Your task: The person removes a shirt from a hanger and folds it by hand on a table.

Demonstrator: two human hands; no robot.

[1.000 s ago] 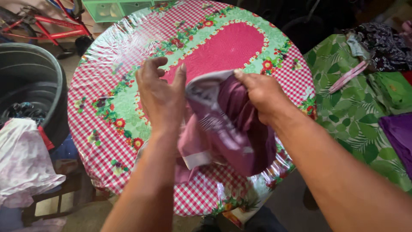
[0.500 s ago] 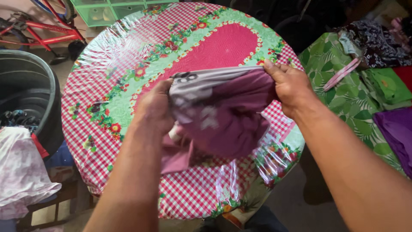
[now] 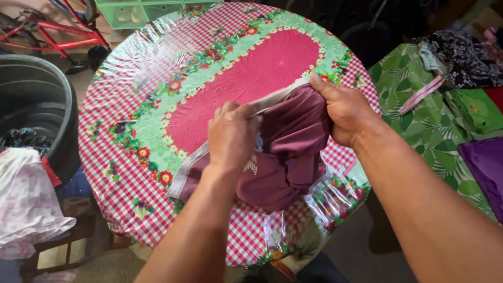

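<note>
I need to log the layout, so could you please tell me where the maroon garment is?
In the head view, the maroon garment lies on the round table's near right part, held between both hands.

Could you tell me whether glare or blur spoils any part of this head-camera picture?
Head view: daylight glints off the plastic-covered tablecloth at its upper-left rim and front edge; the maroon garment and both hands, left hand and right hand, look sharp.

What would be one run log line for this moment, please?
left hand: grips maroon garment top edge | right hand: grips its far corner | garment: partly lying on round table
</note>
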